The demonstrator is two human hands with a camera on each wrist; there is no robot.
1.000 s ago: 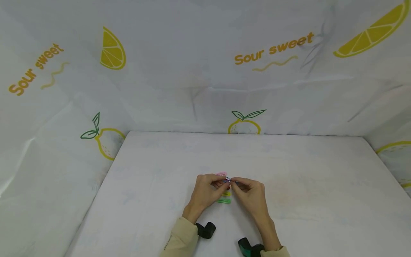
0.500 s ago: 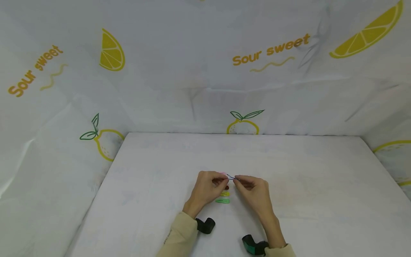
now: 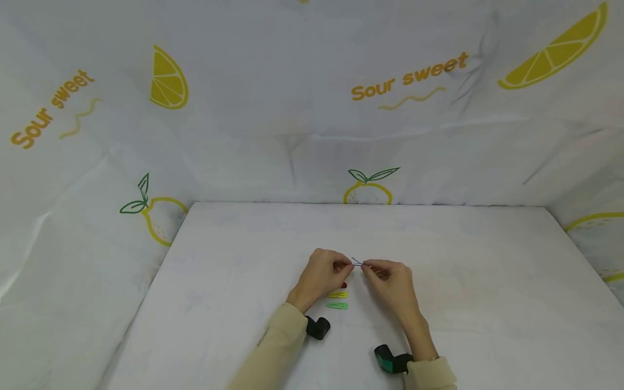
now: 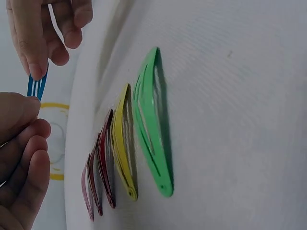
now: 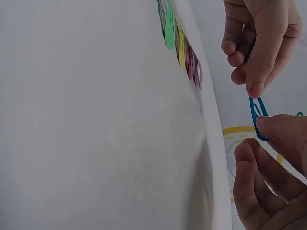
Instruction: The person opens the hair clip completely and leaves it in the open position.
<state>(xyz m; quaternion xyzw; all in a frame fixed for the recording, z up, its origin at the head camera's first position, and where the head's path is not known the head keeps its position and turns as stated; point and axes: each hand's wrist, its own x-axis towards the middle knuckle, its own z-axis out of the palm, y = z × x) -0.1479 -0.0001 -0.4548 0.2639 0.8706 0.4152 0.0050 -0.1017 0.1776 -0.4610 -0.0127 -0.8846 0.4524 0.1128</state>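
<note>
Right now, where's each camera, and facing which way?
Head: worn on the head, facing forward and down at the white rectangular tabletop; left hand, right hand and beige sleeves show.
Left wrist: on that wrist, facing the green slotted hair clip; fingers of both hands show.
Right wrist: on that wrist, facing the blue slotted hair clip; both hands show.
The wrist views share both clips.

Past the white worktop [image 3: 234, 249]'s far edge I see pale sheeting [image 3: 253, 124], printed with lemon slices [image 3: 169, 84] and "Sour sweet" lettering [image 3: 409, 77].

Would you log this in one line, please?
left hand: pinches blue clip; right hand: pinches it; table: red clip, yellow clip, green clip
</note>
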